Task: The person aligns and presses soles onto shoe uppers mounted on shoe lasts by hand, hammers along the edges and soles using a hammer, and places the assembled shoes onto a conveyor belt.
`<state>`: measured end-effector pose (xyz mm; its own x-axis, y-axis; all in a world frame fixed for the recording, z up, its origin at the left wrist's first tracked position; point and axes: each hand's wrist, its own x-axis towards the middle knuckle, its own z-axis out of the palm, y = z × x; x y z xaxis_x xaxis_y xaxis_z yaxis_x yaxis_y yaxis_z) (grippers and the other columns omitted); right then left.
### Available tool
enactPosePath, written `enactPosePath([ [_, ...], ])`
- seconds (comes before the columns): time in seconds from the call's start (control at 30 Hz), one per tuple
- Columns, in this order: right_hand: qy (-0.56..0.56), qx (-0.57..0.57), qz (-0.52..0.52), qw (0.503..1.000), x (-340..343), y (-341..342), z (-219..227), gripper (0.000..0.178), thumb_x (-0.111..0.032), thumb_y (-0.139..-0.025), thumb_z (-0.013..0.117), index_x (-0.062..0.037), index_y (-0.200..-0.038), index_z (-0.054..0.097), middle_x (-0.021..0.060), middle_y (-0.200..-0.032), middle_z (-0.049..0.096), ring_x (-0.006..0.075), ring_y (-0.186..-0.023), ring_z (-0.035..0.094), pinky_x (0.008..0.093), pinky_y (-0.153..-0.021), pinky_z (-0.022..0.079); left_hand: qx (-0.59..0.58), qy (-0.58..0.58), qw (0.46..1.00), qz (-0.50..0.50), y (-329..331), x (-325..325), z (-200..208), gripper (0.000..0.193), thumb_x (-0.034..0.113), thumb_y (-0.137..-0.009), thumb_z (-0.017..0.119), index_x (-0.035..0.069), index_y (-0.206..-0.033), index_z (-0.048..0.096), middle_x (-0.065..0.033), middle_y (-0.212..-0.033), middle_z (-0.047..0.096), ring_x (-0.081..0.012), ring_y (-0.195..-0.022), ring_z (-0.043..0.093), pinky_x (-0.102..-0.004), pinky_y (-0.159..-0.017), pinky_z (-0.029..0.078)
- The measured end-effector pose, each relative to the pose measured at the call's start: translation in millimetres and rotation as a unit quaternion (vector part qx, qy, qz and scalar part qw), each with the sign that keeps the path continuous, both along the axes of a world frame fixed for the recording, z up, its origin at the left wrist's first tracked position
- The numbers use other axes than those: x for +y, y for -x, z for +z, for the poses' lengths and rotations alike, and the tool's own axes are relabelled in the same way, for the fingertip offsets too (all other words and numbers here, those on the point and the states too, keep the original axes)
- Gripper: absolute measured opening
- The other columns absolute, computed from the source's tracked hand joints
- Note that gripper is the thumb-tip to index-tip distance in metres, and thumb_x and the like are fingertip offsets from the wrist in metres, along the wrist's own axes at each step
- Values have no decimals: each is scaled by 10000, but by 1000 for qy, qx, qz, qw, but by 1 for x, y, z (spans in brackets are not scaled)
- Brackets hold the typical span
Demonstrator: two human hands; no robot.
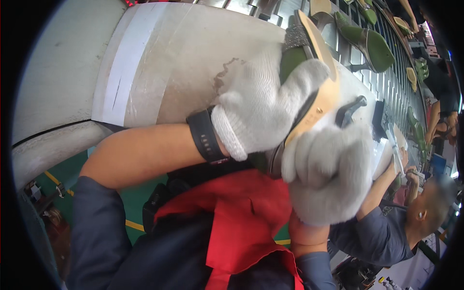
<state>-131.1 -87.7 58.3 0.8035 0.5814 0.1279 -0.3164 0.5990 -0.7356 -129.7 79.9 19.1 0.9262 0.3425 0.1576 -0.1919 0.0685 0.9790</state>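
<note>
A sandal on a green last, with a long tan sole (325, 99) and a dark glittery strap (296, 37), is tilted up on its side between my hands. My left hand (263, 96), in a white knit glove, is wrapped round its middle with the thumb against the sole. Closed in a fist, my gloved right hand (331, 171) sits at the sole's lower end. Its fingers hide what they grip there. A dark tool with a rounded end (352, 111) lies just beyond my right hand.
The pale worktable (193, 53) carries a white strip (128, 72). Beyond it runs a slatted metal conveyor (394, 87) bearing several shoes on green lasts, one a heeled shoe (369, 46). At the right a co-worker (382, 232) in a dark shirt works close by.
</note>
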Motion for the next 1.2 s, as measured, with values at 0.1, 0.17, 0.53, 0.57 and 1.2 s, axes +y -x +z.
enactPosePath([
  [0.1, -68, 42, 127, 989, 6, -19, -19, 333, -125, -1019, 676, 31, -1311, 640, 135, -1133, 728, 290, -1042, 728, 435, -997, 592, 67, -7, 997, 32, 9, 14, -9, 426, 356, -1134, 631, -58, -1217, 684, -119, -988, 752, -146, -924, 682, -349, -850, 570],
  [0.17, -87, 42, 156, 983, 3, -24, -18, 337, -81, -1010, 684, 42, -1321, 642, 135, -1148, 734, 285, -1059, 734, 429, -1012, 594, 94, -33, 994, 36, 6, 14, -9, 442, 376, -1131, 635, -57, -1208, 681, -105, -1003, 745, -138, -933, 670, -341, -858, 565],
  [0.53, 346, 47, 167, 922, -27, -42, -32, 614, -134, -914, 832, 40, -1443, 574, 126, -1229, 745, 189, -956, 752, 312, -843, 621, -98, -177, 978, -42, 16, 14, -16, 344, 195, -1138, 578, -69, -1346, 651, -249, -1138, 724, -393, -1024, 714, -416, -943, 558],
  [0.57, 348, 50, 165, 922, -29, -44, -32, 614, -134, -914, 832, 40, -1443, 574, 126, -1229, 745, 189, -956, 752, 312, -843, 621, -59, -140, 987, -58, 17, 12, -19, 340, 181, -1130, 580, -72, -1347, 650, -266, -1150, 715, -430, -1036, 703, -435, -947, 553],
  [1.2, 463, -9, 132, 877, -18, -36, -26, 443, -179, -825, 947, -4, -1169, 730, 42, -998, 757, 108, -893, 698, 301, -795, 580, 61, -218, 970, -88, 14, 5, -7, 343, 220, -1131, 579, -46, -1340, 634, -238, -1098, 729, -387, -1015, 726, -441, -899, 561],
])
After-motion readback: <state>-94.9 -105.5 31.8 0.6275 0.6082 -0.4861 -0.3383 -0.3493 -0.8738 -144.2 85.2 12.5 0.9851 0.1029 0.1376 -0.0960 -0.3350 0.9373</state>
